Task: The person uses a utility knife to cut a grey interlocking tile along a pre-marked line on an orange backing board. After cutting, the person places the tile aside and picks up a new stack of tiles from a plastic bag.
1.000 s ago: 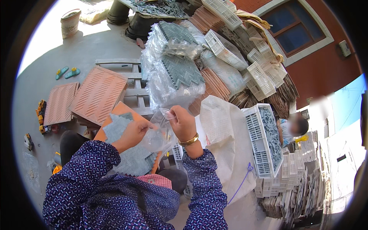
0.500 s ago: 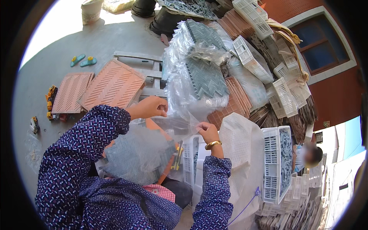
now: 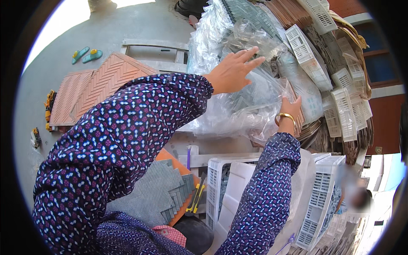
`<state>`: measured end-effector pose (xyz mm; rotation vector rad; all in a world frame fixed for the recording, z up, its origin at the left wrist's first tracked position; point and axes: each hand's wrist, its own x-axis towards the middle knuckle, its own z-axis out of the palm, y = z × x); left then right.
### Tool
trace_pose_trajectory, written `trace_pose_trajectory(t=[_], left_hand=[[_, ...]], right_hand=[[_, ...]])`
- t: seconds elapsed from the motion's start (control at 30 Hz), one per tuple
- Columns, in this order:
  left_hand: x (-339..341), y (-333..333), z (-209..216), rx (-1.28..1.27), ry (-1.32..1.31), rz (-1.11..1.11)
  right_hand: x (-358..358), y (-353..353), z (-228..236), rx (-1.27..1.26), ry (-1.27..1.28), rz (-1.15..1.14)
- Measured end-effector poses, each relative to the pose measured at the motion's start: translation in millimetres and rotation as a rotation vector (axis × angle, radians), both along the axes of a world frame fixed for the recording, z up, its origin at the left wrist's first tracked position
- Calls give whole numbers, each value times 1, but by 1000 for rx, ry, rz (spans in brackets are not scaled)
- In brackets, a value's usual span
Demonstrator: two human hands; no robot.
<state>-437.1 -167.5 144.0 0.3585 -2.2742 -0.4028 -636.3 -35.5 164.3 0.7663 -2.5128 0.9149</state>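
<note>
Both of my arms reach forward to a stack of herringbone mosaic tile sheets (image 3: 242, 17) wrapped in clear plastic. Over the crumpled plastic, my left hand (image 3: 236, 70) is open with its fingers spread. To its right, my right hand (image 3: 290, 109), a gold bangle at the wrist, is closed on the edge of a clear plastic sheet (image 3: 259, 106) that drapes across the stack's near side. Close to my lap, a grey-green mosaic tile sheet (image 3: 148, 193) with a mesh-like surface rests on an orange board (image 3: 183, 208). A yellow and black utility knife (image 3: 196, 198) lies beside that board.
Orange patterned trays (image 3: 112, 80) lie to the left, near teal slippers (image 3: 87, 55) and toy vehicles (image 3: 49, 110). White crates (image 3: 231, 170) stand beside my right arm, and more crates (image 3: 308, 55) are piled at the far right. A person (image 3: 357, 193) is at the right edge.
Both hands have moved forward and right, from above the mosaic sheet at my lap to the wrapped stack. The plastic has gone with my right hand. My left hand's fingers have spread.
</note>
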Motion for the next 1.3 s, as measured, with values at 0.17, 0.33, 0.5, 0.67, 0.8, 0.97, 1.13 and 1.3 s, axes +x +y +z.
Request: trace_pose_trajectory(t=[0.17,0.33,0.5,0.67,0.8,0.97,1.13,1.3], left_hand=[[7,16,-79,-105,-409,-117],[24,41,-72,24,-528,42],[26,54,-61,-109,-407,115],[14,52,-75,-112,-334,-75],[2,81,-74,72,-360,0],[17,99,-50,123,-182,-115],[128,77,-36,316,-310,-218],[289,56,-49,480,-590,271]], right_hand=[[40,-8,-57,175,246,208],[62,-4,-85,471,97,390],[45,-14,-71,629,108,470],[68,-21,-61,641,141,339],[70,-16,-69,707,39,350],[33,-31,-57,928,261,430],[31,-25,-61,857,333,381],[120,16,-64,357,243,613]])
